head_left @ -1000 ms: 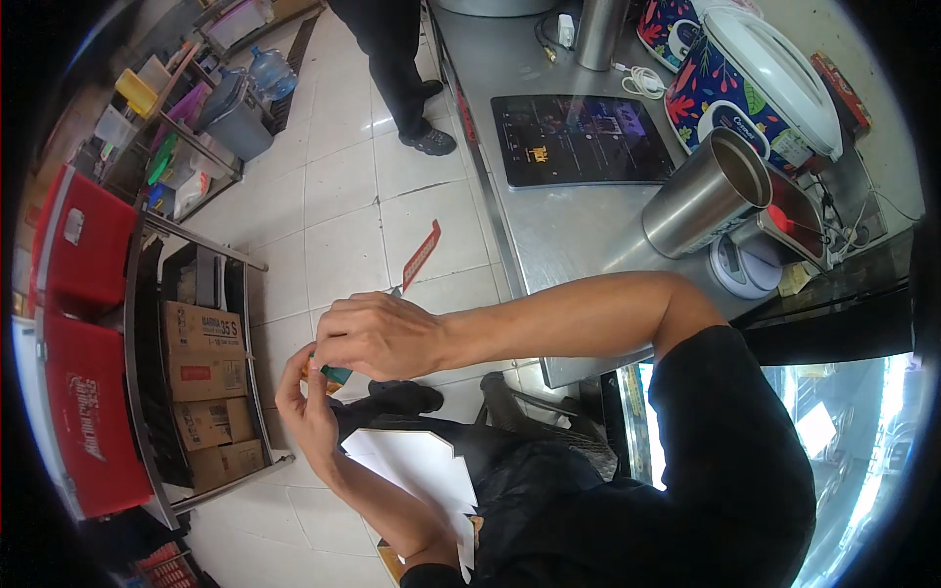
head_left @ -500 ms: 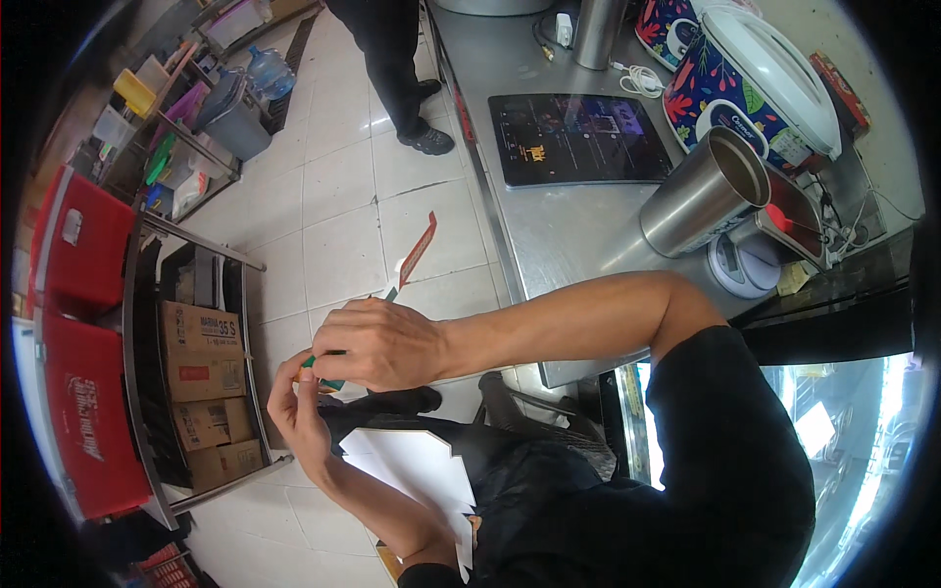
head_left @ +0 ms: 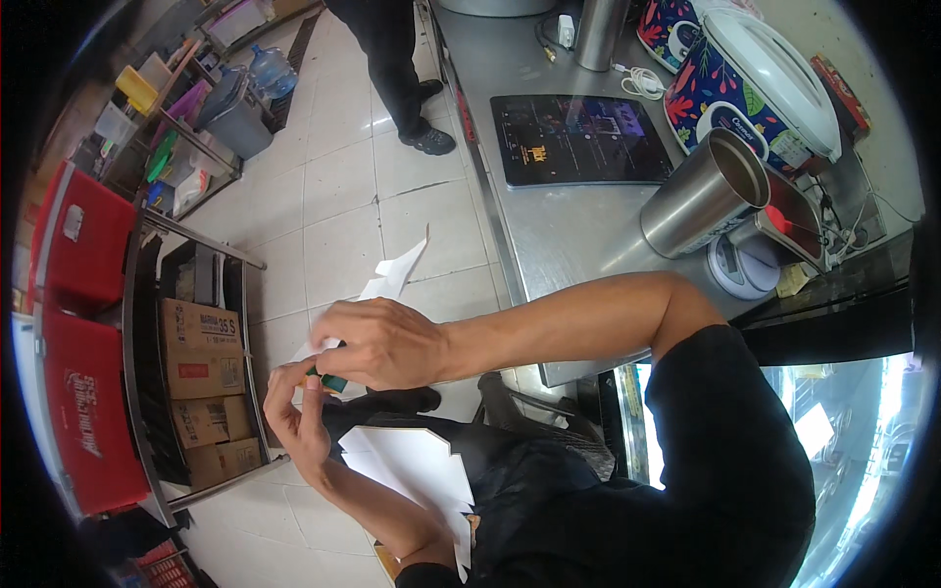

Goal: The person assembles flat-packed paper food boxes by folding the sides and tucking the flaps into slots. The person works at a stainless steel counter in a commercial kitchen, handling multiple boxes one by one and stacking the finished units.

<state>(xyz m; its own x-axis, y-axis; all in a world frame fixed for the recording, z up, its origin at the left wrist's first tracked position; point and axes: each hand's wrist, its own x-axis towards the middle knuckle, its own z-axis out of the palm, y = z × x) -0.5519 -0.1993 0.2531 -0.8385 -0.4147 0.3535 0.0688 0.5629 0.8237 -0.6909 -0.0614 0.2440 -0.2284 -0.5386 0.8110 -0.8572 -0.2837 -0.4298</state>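
A green piece of card [head_left: 334,383] is held at the fingertips, between the left hand [head_left: 301,412] and the right hand [head_left: 380,345]. The left thumb and fingers are pinched narrow on it; the right fingers are curled over it, partly blurred. Beyond them a white strip [head_left: 397,273] is seen. Left of the fingers, cardboard boxes [head_left: 204,361] are held in a metal rack [head_left: 245,323]; rightward, a steel container [head_left: 694,208] is stood, its bottom hidden.
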